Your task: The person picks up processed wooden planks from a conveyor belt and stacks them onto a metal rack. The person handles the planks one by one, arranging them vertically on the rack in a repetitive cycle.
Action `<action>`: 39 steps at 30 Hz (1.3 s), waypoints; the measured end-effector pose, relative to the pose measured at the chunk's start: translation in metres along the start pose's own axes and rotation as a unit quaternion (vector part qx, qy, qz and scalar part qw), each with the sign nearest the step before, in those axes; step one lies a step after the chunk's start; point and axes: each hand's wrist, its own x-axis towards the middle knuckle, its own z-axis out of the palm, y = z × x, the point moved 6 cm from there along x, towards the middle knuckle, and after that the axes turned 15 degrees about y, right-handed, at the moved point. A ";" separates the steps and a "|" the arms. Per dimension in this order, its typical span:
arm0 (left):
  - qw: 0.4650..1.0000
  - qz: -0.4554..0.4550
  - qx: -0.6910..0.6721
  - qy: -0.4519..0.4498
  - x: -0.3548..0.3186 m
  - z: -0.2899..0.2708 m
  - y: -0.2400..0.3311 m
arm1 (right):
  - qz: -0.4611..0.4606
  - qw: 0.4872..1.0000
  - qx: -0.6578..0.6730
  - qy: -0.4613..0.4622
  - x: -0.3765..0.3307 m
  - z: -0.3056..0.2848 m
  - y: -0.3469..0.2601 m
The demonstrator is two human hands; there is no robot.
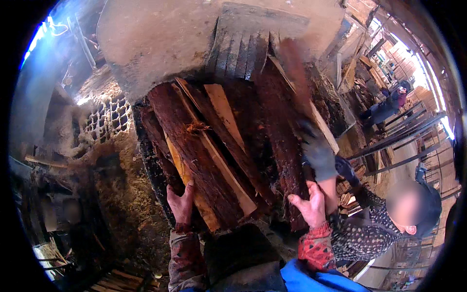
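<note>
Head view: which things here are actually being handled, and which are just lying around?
In hand:
- stack of bark-covered wood slabs
- left hand gripping its lower left edge
- right hand on its lower right edge
- co-worker's gloved hand on the same stack

Lying about:
- wire mesh, left
- cut sticks on the ground, bottom left
- metal railings, right

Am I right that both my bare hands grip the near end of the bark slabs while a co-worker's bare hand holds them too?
Not quite: the head view shows the co-worker's hand wearing a grey glove. Your bare left hand and right hand do grip the bark slabs.

Two bare hands (181, 203), one gloved hand (318, 155), several bark slabs (194, 151)
</note>
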 end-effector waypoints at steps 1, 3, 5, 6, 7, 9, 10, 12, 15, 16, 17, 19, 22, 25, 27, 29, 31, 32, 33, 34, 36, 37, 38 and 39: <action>1.000 -0.004 0.008 0.005 0.000 0.000 0.003 | -0.037 0.998 -0.031 0.030 -0.013 -0.005 -0.014; 1.000 0.002 0.008 0.001 0.000 0.001 0.008 | -0.006 0.998 0.024 -0.060 -0.022 0.016 -0.051; 1.000 0.004 0.004 0.005 0.000 -0.003 0.004 | -0.038 0.995 0.001 -0.089 -0.025 0.044 -0.073; 1.000 0.004 -0.003 0.010 0.002 -0.003 -0.003 | -0.088 0.992 -0.014 -0.088 -0.022 0.059 -0.084; 1.000 0.009 -0.009 0.010 0.001 0.003 -0.002 | -0.135 0.987 -0.025 -0.080 -0.018 0.067 -0.090; 1.000 -0.001 0.011 0.003 0.003 0.002 -0.007 | -0.243 0.968 -0.042 -0.048 -0.014 0.102 -0.096; 1.000 -0.006 0.023 0.004 0.004 -0.001 -0.010 | -0.304 0.943 -0.070 -0.114 -0.017 0.116 -0.103; 1.000 0.001 0.025 0.005 0.002 -0.002 0.002 | -0.335 0.929 -0.100 -0.120 -0.011 0.122 -0.108; 0.997 0.016 0.065 0.025 -0.007 0.002 0.030 | -0.298 0.947 -0.112 -0.051 0.035 0.110 -0.094; 0.996 0.021 0.084 0.034 -0.009 0.002 0.035 | -0.324 0.935 -0.146 -0.011 0.056 0.105 -0.086; 0.998 0.021 0.059 0.020 -0.008 0.003 0.031 | -0.297 0.929 -0.220 -0.012 0.081 0.106 -0.061; 1.000 0.021 0.006 -0.006 -0.003 0.006 0.014 | -0.258 0.911 -0.318 -0.047 0.116 0.120 -0.011; 0.998 0.061 0.029 0.002 -0.003 0.003 0.022 | -0.190 0.856 -0.445 -0.182 0.117 0.146 0.005; 1.000 0.008 -0.006 -0.004 -0.008 0.006 0.033 | -0.186 0.873 -0.412 -0.181 0.118 0.154 0.011; 1.000 0.021 0.003 -0.012 -0.003 0.006 0.020 | -0.160 0.886 -0.392 -0.190 0.126 0.151 0.014; 1.000 -0.010 0.019 0.013 -0.007 0.003 0.024 | -0.139 0.899 -0.363 -0.201 0.128 0.149 0.008; 1.000 0.006 0.016 0.012 -0.004 0.000 0.016 | -0.124 0.913 -0.327 -0.213 0.129 0.146 0.001; 1.000 0.014 0.013 0.008 -0.004 0.004 0.019 | -0.091 0.930 -0.236 -0.267 0.125 0.150 -0.001; 1.000 0.008 0.019 0.009 -0.006 0.006 0.022 | -0.057 0.936 -0.142 -0.317 0.121 0.154 -0.004; 1.000 0.002 0.025 0.009 -0.010 0.006 0.027 | -0.022 0.931 -0.046 -0.363 0.117 0.159 -0.008; 0.999 0.002 0.036 0.006 -0.013 0.010 0.035 | -0.084 0.939 -0.042 -0.330 0.113 0.170 -0.020; 0.999 0.005 0.041 0.004 -0.013 0.010 0.036 | -0.115 0.941 -0.038 -0.316 0.111 0.175 -0.025; 0.999 0.008 0.046 0.000 -0.013 0.011 0.037 | -0.158 0.948 -0.047 -0.272 0.119 0.180 -0.014; 0.998 0.000 0.062 0.020 -0.007 0.001 0.023 | -0.165 0.948 -0.056 -0.265 0.114 0.187 -0.020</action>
